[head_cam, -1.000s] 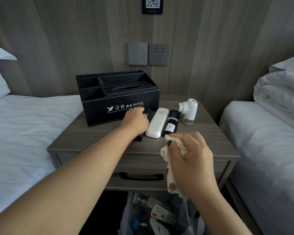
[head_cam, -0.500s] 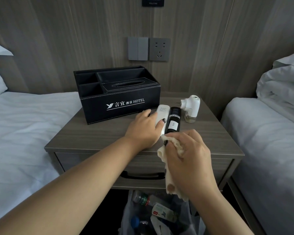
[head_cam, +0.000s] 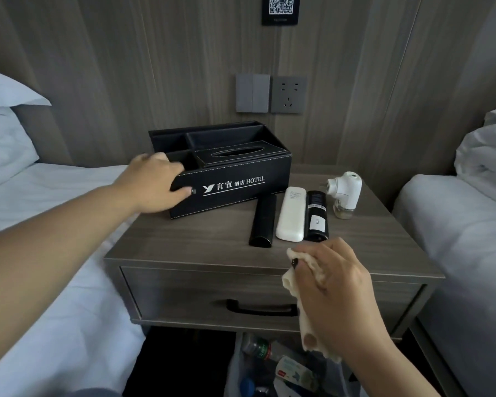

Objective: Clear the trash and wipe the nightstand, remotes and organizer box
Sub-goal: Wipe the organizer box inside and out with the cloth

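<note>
Black leather-like organizer box (head_cam: 235, 179) stands at the back of the wooden nightstand (head_cam: 201, 239), and the left hand (head_cam: 155, 186) grips its near left corner: the thumb lies on the front face beside the white hotel lettering, and the other fingers are curled over the top edge into a side compartment. Just to the right of this hand, in front of the box, three remotes lie side by side, all with the long side pointing away from the person. First comes a plain black remote (head_cam: 264, 222), then a white remote (head_cam: 291, 214), then a black remote with a white sticker (head_cam: 317, 216). The last two touch or almost touch each other.

The right hand (head_cam: 335, 282) is in front of these remotes, above the front edge of the nightstand, near the sticker remote but apart from it. Its fingers are bent around a cream cloth (head_cam: 304, 305), which is bunched in the palm and hangs down in front of the drawer (head_cam: 184, 296). Beyond the right hand and a little to its right, a white plug-in device (head_cam: 345, 189) stands on the nightstand. Below the right hand, under the nightstand, a trash bag (head_cam: 278, 368) with bottles inside is open. Beds with white sheets are on both outer sides of the arms.
</note>
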Motion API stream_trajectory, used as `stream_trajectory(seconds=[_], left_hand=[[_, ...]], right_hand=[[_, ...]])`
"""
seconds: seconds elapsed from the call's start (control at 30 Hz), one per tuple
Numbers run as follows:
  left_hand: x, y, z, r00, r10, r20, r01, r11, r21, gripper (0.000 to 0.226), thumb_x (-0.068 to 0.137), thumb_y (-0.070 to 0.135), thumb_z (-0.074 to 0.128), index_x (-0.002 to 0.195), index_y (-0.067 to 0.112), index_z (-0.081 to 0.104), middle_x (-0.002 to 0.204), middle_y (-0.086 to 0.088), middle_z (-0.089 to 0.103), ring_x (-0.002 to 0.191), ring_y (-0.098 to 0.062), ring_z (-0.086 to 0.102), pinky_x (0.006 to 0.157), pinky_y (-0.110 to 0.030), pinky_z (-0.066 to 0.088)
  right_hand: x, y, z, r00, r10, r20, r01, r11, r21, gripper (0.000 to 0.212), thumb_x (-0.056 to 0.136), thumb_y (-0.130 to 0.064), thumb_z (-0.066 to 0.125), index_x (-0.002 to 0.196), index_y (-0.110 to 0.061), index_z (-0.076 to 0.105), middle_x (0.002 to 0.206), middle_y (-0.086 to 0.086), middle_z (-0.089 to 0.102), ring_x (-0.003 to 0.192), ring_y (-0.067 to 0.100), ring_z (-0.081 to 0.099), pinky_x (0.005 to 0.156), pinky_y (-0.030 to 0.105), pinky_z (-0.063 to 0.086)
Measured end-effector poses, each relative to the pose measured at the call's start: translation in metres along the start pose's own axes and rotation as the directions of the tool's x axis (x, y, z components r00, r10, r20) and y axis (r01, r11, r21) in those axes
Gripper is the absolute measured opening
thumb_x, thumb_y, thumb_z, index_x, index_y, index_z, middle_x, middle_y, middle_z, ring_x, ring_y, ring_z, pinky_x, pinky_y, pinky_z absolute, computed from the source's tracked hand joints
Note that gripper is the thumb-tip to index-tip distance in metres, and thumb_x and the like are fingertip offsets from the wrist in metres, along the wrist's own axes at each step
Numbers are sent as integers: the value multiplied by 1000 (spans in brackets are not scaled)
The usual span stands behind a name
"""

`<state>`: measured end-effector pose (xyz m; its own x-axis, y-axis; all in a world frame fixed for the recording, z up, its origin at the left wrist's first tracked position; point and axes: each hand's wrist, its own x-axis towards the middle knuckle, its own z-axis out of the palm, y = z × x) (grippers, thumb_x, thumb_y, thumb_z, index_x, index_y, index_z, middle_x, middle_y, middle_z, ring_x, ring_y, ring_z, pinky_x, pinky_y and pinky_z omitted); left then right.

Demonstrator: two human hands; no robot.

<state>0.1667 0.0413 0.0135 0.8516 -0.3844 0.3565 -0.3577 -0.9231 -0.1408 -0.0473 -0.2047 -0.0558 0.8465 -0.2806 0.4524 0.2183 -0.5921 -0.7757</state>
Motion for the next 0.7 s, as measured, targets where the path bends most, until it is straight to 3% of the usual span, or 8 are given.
stream_trajectory(seconds=[0.07, 0.2, 0.27, 0.33, 0.37, 0.43, 0.53, 0.7], left_hand=[[-1, -5, 6, 999, 43, 6, -43, 998, -37, 46, 87, 53, 59, 111, 16, 65, 97, -9, 59, 106, -27, 55, 109, -39, 28], [-15, 2, 5, 991, 76, -112, -90, 988, -125, 40, 84, 49, 66, 105, 16, 70, 88, -7, 62, 104, -25, 59, 121, -41, 1], [-31, 5, 5, 970, 112, -214, -141, 982, -127, 35, 81, 48, 69, 93, 15, 73, 73, -2, 56, 95, -24, 62, 122, -36, -1], [-51, 8, 5, 929, 160, -334, -214, 968, -131, 36, 79, 47, 68, 75, 12, 71, 59, 0, 50, 78, -25, 63, 122, -33, 12], [-60, 9, 6, 906, 178, -384, -243, 961, -130, 40, 78, 48, 64, 68, 10, 68, 53, -1, 49, 67, -25, 61, 118, -35, 25], [-79, 8, 3, 877, 160, -452, -250, 957, -146, 45, 76, 48, 57, 58, 7, 60, 47, -2, 46, 54, -26, 52, 94, -38, 47], [-101, 3, -4, 854, 43, -518, -171, 965, -200, 47, 79, 45, 59, 52, 7, 50, 45, -4, 40, 47, -26, 41, 68, -36, 42], [-137, 3, -34, 741, -145, -656, -92, 945, -313, 47, 79, 39, 62, 50, 8, 42, 45, -4, 38, 46, -28, 39, 61, -29, 26]], right_hand=[[-3, -4, 7, 1000, -4, 20, 5, 1000, -14, 20, 89, -3, 60, 92, -18, 73, 96, -14, 56, 79, -19, 59, 62, 0, 42], [-8, -10, 18, 998, -35, 49, 39, 995, -92, 18, 90, -6, 60, 93, -18, 73, 95, -15, 55, 82, -22, 56, 65, 1, 44], [-9, -14, 22, 998, -29, 54, 35, 992, -124, 18, 90, -10, 60, 95, -22, 72, 96, -17, 54, 84, -16, 58, 66, 11, 50], [-9, -19, 25, 999, -16, 52, 23, 990, -138, 19, 90, -14, 59, 96, -27, 71, 97, -20, 53, 83, -9, 60, 65, 17, 53], [-10, -21, 27, 999, -13, 52, 20, 990, -137, 19, 91, -15, 58, 96, -28, 71, 97, -20, 52, 82, -6, 62, 66, 19, 53], [-11, -25, 29, 999, -5, 42, 11, 990, -139, 19, 91, -17, 57, 97, -29, 70, 99, -19, 52, 82, 0, 62, 70, 23, 54], [-17, -31, 32, 1000, -9, 14, 10, 992, -128, 17, 91, -16, 58, 96, -28, 70, 99, -17, 53, 81, 0, 62, 72, 18, 51], [-25, -33, 37, 1000, 19, -17, -22, 990, -140, 9, 90, -26, 62, 86, -25, 70, 97, -13, 58, 86, 1, 58, 72, 15, 43]])
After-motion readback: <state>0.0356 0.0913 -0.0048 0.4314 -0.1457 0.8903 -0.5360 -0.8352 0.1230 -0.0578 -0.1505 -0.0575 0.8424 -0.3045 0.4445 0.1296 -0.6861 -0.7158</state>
